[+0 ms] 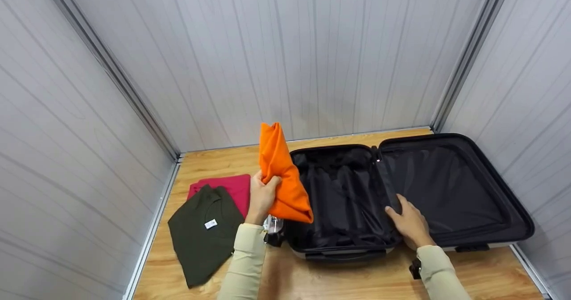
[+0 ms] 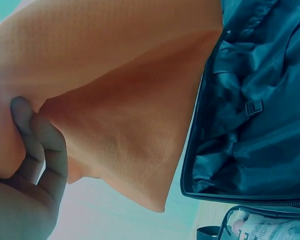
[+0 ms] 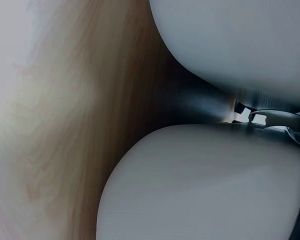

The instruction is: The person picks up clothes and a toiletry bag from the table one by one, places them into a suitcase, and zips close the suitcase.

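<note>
A folded orange garment [image 1: 285, 175] hangs from my left hand [image 1: 263, 197], raised at the left side of an open black suitcase [image 1: 339, 246]. The thumb lies over the cloth and the fingers curl into its folds; in the left wrist view the orange cloth [image 2: 125, 125] droops beside the suitcase's zipped rim. My right hand [image 1: 410, 222] grips the suitcase's middle edge near the front, thumb and forefinger at the dark strip between the two halves. In the right wrist view only the pale outer shells [image 3: 205, 185] show, the hand hidden.
On the wooden floor [image 1: 156, 273] at left lies a dark green folded shirt [image 1: 200, 242], partly over a crimson folded garment [image 1: 234, 186]. A clear pouch [image 1: 273, 225] stands by the suitcase's left front corner. Grey panel walls [image 1: 312, 59] enclose the back and both sides.
</note>
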`<act>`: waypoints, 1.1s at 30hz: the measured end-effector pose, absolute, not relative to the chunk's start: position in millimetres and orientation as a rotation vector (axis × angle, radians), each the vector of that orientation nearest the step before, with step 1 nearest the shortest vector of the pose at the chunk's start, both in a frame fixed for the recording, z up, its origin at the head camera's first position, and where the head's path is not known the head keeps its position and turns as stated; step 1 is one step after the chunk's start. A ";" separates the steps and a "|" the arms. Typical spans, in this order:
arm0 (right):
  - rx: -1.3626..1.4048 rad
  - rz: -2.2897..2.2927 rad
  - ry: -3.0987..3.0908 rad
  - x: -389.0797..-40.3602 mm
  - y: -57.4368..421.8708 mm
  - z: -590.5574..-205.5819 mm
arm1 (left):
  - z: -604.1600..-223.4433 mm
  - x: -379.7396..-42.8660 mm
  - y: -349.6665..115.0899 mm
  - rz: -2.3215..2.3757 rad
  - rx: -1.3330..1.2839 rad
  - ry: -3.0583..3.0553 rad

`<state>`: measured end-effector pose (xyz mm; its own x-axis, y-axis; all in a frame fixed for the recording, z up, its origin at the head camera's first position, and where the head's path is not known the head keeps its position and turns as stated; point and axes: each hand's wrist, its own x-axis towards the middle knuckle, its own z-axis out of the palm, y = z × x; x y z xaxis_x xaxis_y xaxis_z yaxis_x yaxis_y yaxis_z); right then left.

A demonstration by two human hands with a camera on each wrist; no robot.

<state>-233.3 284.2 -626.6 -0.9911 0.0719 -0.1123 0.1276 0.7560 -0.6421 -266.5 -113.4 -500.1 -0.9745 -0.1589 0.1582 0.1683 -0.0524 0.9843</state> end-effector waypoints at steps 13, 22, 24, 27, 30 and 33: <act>0.171 -1.042 2.868 -233.7 285.6 -628.4 | -504.3 -264.0 -103.5 -2.118 -0.048 -2.074; 0.178 -1.047 2.852 -233.5 284.2 -626.9 | -510.4 -266.1 -100.3 -2.147 -0.074 -2.087; 0.174 -1.045 2.857 -233.7 283.9 -627.2 | -511.3 -266.7 -99.8 -2.136 -0.071 -2.096; 0.172 -1.041 2.859 -234.0 283.7 -628.0 | -513.9 -268.0 -99.7 -2.116 -0.064 -2.124; 0.175 -1.040 2.858 -233.9 283.5 -628.3 | -513.6 -267.2 -99.7 -2.098 -0.059 -2.155; 0.182 -1.053 2.855 -234.1 283.9 -628.5 | -505.5 -260.8 -98.5 -2.080 -0.078 -2.176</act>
<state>-234.1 283.9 -628.5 -0.9886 0.0793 -0.1280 0.1434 0.7550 -0.6399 -260.8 -98.5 -505.5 -0.9901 -0.0530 0.1297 0.1272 0.0484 0.9907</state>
